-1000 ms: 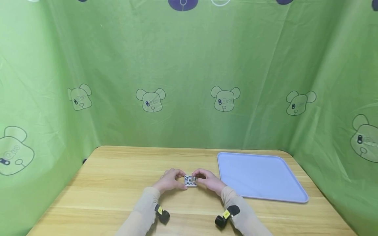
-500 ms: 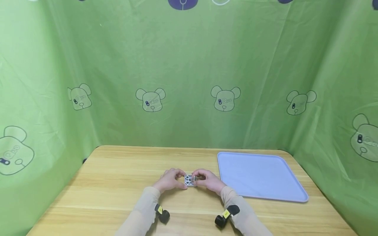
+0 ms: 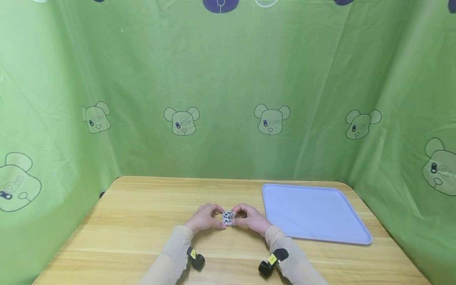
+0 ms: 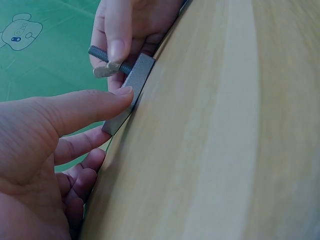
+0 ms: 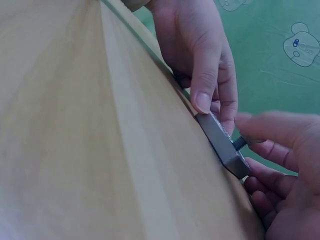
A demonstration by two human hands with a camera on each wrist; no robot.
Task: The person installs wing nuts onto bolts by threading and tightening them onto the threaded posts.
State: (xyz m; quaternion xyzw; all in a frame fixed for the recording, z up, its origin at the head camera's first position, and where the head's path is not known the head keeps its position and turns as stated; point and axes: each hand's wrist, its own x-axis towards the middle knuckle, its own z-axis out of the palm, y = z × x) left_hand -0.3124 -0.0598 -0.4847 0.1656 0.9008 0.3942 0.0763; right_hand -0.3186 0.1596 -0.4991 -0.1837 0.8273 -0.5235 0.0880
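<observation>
A small square metal block (image 3: pixel 227 219) with several holes in its top rests on the table between both hands. My left hand (image 3: pixel 204 217) pinches its left side between thumb and fingers. From the block's right part rises a threaded bolt (image 4: pixel 97 52), carrying a metal piece with a flat lobe, apparently a wing nut (image 4: pixel 103 71). The fingers of my right hand (image 3: pixel 251 218) pinch this wing nut, partly covering it. Seen from the right wrist, the bolt's lower thread (image 5: pixel 240 143) meets the block's upper face, and the wing nut is mostly hidden by fingers.
A pale lavender tray (image 3: pixel 315 213) lies on the right of the wooden table (image 3: pixel 142 206), just beyond the right hand. Green curtains (image 3: pixel 228 150) with bear drawings enclose the back and sides. Small black cameras (image 3: pixel 197 262) are strapped to both wrists.
The right fingers have shifted slightly to the left around the wing nut, which sits at a different angle. The left hand and block have stayed in place.
</observation>
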